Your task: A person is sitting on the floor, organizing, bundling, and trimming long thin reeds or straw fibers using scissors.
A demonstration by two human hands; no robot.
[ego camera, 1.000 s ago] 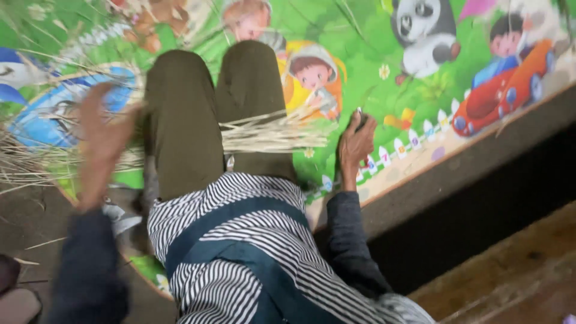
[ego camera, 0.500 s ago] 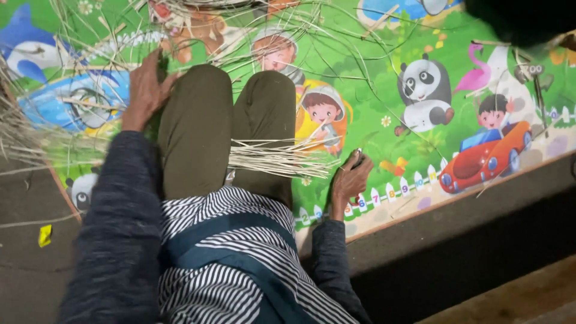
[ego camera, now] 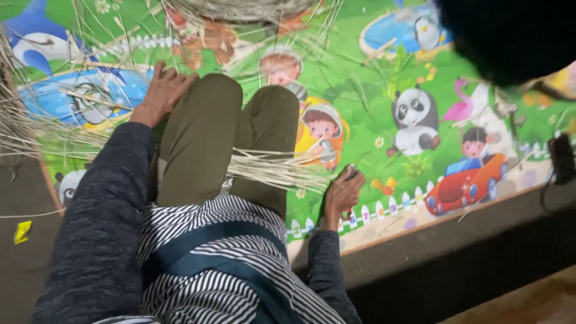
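I sit on a bright cartoon play mat [ego camera: 384,78] with my legs in olive trousers [ego camera: 204,138] stretched out. A bundle of pale dry straw [ego camera: 270,171] lies across my thighs, its ends fanning toward the right. My left hand [ego camera: 161,91] rests with fingers spread on the outer side of my left knee, holding nothing. My right hand [ego camera: 341,195] presses down on the mat beside my right thigh, close to the straw ends. Its fingers curl over a small dark thing [ego camera: 351,174] that I cannot make out.
Loose straw [ego camera: 36,129] lies heaped on the left and scattered over the mat. A woven straw piece [ego camera: 240,9] shows at the top edge. A dark shape [ego camera: 510,36] fills the top right. A dark floor strip [ego camera: 456,252] borders the mat, and a black object [ego camera: 563,157] sits at the right edge.
My left hand has come from the straw heap on the left up onto my left knee. My right hand has stayed planted on the mat. The view has swung forward over the mat.
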